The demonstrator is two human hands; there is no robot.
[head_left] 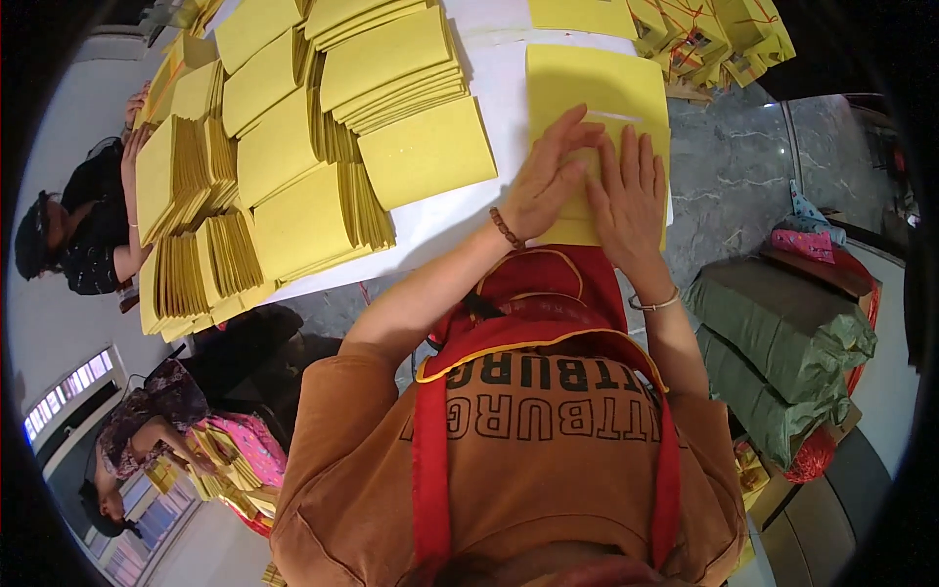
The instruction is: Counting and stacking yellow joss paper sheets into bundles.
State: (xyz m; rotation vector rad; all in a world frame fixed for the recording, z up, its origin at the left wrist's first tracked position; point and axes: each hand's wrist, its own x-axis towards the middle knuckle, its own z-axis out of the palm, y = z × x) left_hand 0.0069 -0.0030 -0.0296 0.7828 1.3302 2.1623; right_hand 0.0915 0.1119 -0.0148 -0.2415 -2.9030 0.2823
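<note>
Orange cloth fills the near foreground: the person's shirt (pixel 528 460) with red apron straps (pixel 430 470) running over it. From there both forearms reach up to a white desk (pixel 460 210). The left hand (pixel 553 176), a beaded bracelet (pixel 505 227) at its wrist, lies flat with fingers spread on a yellow paper sheet (pixel 597 93) at the desk's near edge. The right hand (pixel 628 196), a thin bangle (pixel 653 304) at its wrist, lies flat just beside it, the two hands touching over a smaller folded yellow piece (pixel 577 210) that rests on the sheet. Neither grip closes round anything; both are wide, palms pressing down on the paper.

To the left on the desk, well apart from the hands, stand many stacks of folded yellow paper (pixel 293 157), some fanned on edge, some lying flat; the nearest flat one (pixel 426 152) lies near the left hand. Beyond the sheet, at the desk's far right corner, sit yellow bundles tied with red string (pixel 714 39).

Right of the desk, on the grey stone floor (pixel 734 176), are green wrapped packages (pixel 782 352). At the far left another person in dark clothing (pixel 88 230) sits by the stacks, and a second person in patterned clothes (pixel 166 430) handles yellow paper lower left.
</note>
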